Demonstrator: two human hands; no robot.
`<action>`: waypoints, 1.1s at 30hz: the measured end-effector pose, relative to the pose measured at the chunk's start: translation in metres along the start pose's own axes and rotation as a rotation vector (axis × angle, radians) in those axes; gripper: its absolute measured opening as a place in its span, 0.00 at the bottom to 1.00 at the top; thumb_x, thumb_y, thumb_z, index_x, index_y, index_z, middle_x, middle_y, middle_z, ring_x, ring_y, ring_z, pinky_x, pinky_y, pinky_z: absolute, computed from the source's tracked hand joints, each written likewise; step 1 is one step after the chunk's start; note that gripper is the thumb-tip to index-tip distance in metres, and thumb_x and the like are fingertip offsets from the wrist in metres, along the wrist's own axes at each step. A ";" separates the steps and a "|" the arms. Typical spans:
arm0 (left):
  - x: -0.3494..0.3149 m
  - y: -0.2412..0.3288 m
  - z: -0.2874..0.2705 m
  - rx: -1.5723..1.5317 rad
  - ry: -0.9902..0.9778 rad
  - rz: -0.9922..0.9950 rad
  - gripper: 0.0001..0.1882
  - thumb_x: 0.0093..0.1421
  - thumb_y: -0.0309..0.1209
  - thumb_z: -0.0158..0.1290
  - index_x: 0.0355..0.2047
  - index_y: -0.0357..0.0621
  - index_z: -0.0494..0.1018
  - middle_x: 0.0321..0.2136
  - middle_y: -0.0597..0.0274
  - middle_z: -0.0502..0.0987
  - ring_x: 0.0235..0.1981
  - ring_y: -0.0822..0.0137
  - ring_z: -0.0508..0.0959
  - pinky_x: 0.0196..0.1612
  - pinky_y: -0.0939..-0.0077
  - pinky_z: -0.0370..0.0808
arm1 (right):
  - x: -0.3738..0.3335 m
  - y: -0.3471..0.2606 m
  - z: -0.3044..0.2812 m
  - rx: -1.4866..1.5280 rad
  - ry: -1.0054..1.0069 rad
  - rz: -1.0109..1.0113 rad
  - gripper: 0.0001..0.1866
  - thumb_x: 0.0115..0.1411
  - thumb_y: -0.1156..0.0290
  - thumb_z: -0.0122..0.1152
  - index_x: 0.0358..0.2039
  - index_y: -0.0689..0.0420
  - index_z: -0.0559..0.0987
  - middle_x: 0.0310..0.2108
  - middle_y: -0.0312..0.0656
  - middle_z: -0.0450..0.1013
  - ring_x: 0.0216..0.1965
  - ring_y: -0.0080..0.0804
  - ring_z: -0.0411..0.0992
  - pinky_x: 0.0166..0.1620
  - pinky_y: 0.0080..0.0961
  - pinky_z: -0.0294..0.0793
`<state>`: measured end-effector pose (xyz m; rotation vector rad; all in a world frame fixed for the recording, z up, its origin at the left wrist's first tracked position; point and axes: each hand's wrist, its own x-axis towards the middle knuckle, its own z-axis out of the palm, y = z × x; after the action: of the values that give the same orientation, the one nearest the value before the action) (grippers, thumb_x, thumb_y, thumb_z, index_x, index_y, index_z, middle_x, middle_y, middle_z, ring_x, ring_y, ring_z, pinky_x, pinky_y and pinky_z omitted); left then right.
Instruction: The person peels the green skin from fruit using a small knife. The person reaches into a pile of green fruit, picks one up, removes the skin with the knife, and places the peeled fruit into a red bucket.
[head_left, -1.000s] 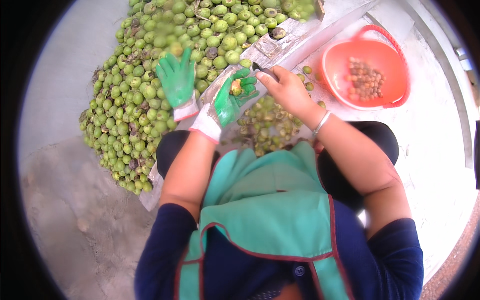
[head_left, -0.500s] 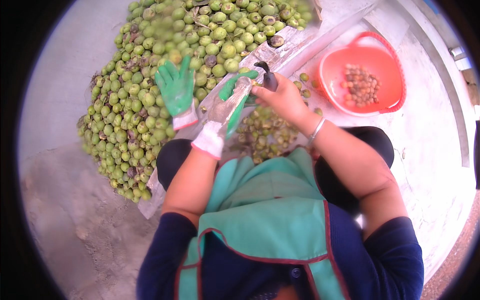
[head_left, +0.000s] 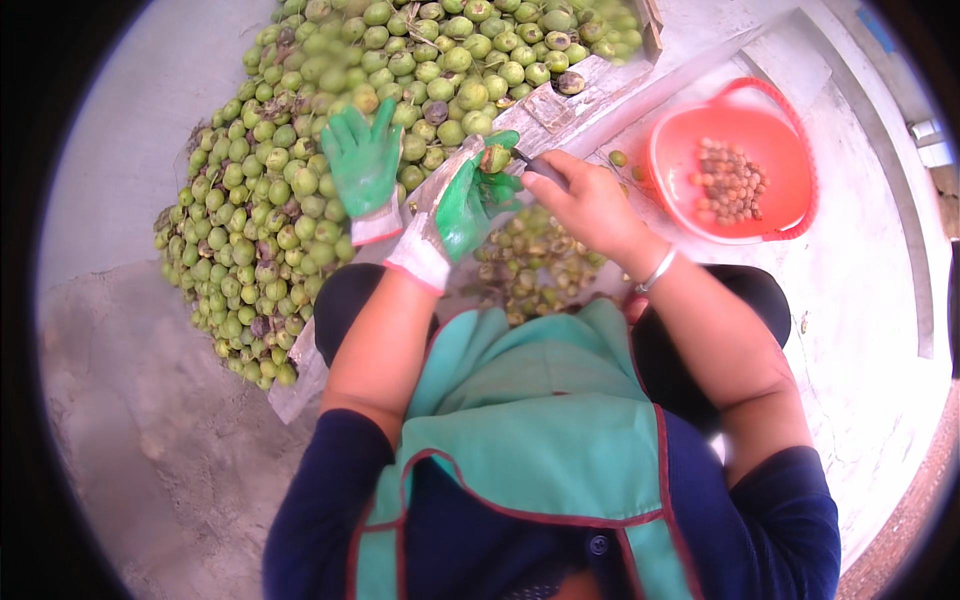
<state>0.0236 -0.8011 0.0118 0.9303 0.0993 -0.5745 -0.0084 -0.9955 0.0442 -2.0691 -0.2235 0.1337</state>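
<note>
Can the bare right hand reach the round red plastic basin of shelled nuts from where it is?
Probably yes: the bare right hand grips a small knife, and the red plastic basin sits just to its right with bare floor between.

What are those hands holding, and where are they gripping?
The gloved left hand cups a green fruit in its fingertips; the bare right hand grips a small knife by its handle.
</note>
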 end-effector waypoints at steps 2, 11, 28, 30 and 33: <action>0.008 -0.005 -0.008 0.061 0.011 0.034 0.22 0.68 0.43 0.42 0.53 0.40 0.69 0.45 0.60 0.76 0.38 0.68 0.78 0.41 0.73 0.78 | -0.002 0.000 -0.001 -0.028 -0.011 -0.002 0.18 0.60 0.56 0.56 0.34 0.61 0.75 0.27 0.54 0.75 0.32 0.53 0.74 0.38 0.41 0.72; 0.024 -0.025 -0.029 0.393 0.216 0.057 0.22 0.67 0.47 0.43 0.50 0.44 0.71 0.37 0.66 0.75 0.33 0.74 0.77 0.33 0.79 0.77 | -0.004 0.002 0.006 -0.079 -0.065 -0.018 0.21 0.61 0.54 0.52 0.37 0.62 0.77 0.29 0.56 0.75 0.35 0.54 0.74 0.41 0.44 0.72; 0.006 -0.011 -0.033 1.341 0.153 0.599 0.23 0.64 0.49 0.47 0.43 0.40 0.77 0.22 0.64 0.76 0.20 0.75 0.73 0.19 0.77 0.69 | -0.003 -0.001 0.002 -0.058 -0.216 0.027 0.24 0.61 0.52 0.50 0.32 0.64 0.77 0.27 0.57 0.74 0.35 0.56 0.73 0.42 0.44 0.70; 0.003 -0.009 -0.022 1.294 0.223 0.434 0.22 0.64 0.47 0.47 0.44 0.40 0.76 0.24 0.64 0.77 0.21 0.74 0.73 0.22 0.76 0.71 | -0.004 0.004 0.003 -0.054 -0.235 0.042 0.22 0.62 0.54 0.50 0.34 0.64 0.76 0.26 0.55 0.73 0.31 0.51 0.73 0.39 0.40 0.70; 0.003 -0.010 -0.028 1.277 0.158 0.377 0.22 0.64 0.45 0.46 0.46 0.40 0.76 0.27 0.64 0.78 0.24 0.74 0.74 0.26 0.75 0.73 | -0.005 0.007 0.004 -0.026 -0.238 0.038 0.20 0.61 0.56 0.52 0.34 0.63 0.76 0.25 0.52 0.74 0.29 0.49 0.73 0.36 0.39 0.71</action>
<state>0.0253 -0.7851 -0.0129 2.1736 -0.3443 -0.1500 -0.0139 -0.9963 0.0360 -2.0827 -0.3325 0.4032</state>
